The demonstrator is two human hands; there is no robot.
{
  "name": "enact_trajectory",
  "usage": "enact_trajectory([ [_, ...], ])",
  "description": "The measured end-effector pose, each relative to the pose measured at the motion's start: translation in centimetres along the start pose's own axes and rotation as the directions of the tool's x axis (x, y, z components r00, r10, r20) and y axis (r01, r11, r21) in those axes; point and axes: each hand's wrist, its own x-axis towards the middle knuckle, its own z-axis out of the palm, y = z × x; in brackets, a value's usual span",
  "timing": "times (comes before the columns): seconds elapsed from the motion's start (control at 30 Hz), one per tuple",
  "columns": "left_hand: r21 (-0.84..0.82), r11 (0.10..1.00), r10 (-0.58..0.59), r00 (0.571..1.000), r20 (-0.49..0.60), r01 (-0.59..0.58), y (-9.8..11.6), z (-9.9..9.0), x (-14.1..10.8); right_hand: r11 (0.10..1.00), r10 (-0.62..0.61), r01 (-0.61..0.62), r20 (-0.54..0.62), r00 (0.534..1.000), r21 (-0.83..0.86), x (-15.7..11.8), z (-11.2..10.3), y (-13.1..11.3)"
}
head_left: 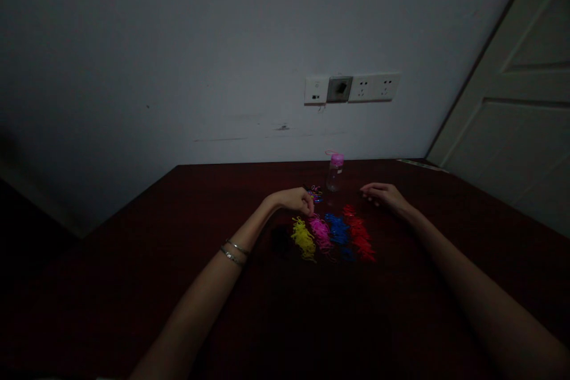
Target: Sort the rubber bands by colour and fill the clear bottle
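My left hand, with bracelets at the wrist, is bent down at the top of a pile of pink bands. Its fingers are curled together, and whatever they pinch is hidden. Just beyond them lies a small mixed-colour heap of bands. Yellow bands lie left of the pink ones, blue bands and red bands to the right. A dark pile sits left of the yellow. My right hand rests beyond the red pile, fingers stretched out and loosely parted, holding nothing visible.
A clear bottle with a pink lid stands upright behind the piles. The dark red table meets a wall with sockets. A pale door is at the right. The scene is dim.
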Motion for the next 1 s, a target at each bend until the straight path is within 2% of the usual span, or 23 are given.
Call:
enact_trajectory([
  [0.13, -0.032, 0.999, -0.008, 0.999, 0.052, 0.009, 0.8, 0.8, 0.2, 1.0, 0.011, -0.011, 0.001, 1.0, -0.029, -0.1, 0.0, -0.3],
  [0.27, -0.069, 0.997, 0.031, 0.999, 0.037, -0.028, 0.3, 0.7, 0.2, 0.998, 0.012, -0.012, -0.007, 1.0, -0.068, -0.3, 0.2, -0.5],
  [0.33, -0.088, 0.995, 0.044, 0.999, -0.015, -0.045, -0.5, 0.3, 0.2, 0.996, 0.001, -0.001, -0.003, 1.0, -0.091, -0.3, 0.3, -0.6],
  [0.4, -0.12, 0.992, 0.021, 0.992, -0.124, -0.036, -1.7, -0.1, 0.1, 0.993, -0.015, 0.016, 0.012, 1.0, -0.113, -0.3, 0.5, -0.7],
  [0.47, -0.16, 0.987, -0.043, 0.962, -0.271, -0.001, -3.1, -0.6, 0.0, 0.989, -0.036, 0.04, 0.031, 0.999, -0.142, -0.3, 1.1, -1.0],
  [0.6, -0.249, 0.968, -0.166, 0.841, -0.515, 0.039, -6.0, -1.3, -0.3, 0.956, -0.111, 0.129, 0.082, 0.99, -0.263, -0.3, 3.2, -2.1],
  [0.67, -0.287, 0.957, -0.212, 0.782, -0.586, 0.044, -7.0, -1.5, -0.3, 0.918, -0.205, 0.239, 0.138, 0.969, -0.316, -0.3, 4.7, -2.5],
  [0.73, -0.321, 0.946, -0.247, 0.742, -0.623, 0.045, -7.7, -1.5, -0.3, 0.864, -0.314, 0.361, 0.186, 0.931, -0.351, -0.3, 6.3, -2.9],
  [0.83, -0.352, 0.935, -0.267, 0.724, -0.635, 0.037, -8.2, -1.4, -0.2, 0.782, -0.42, 0.473, 0.219, 0.881, -0.405, -0.4, 8.4, -3.1],
  [1.0, -0.345, 0.938, -0.256, 0.738, -0.624, 0.033, -8.2, -1.3, -0.2, 0.716, -0.457, 0.538, 0.286, 0.843, -0.444, -0.7, 10.5, -2.8],
])
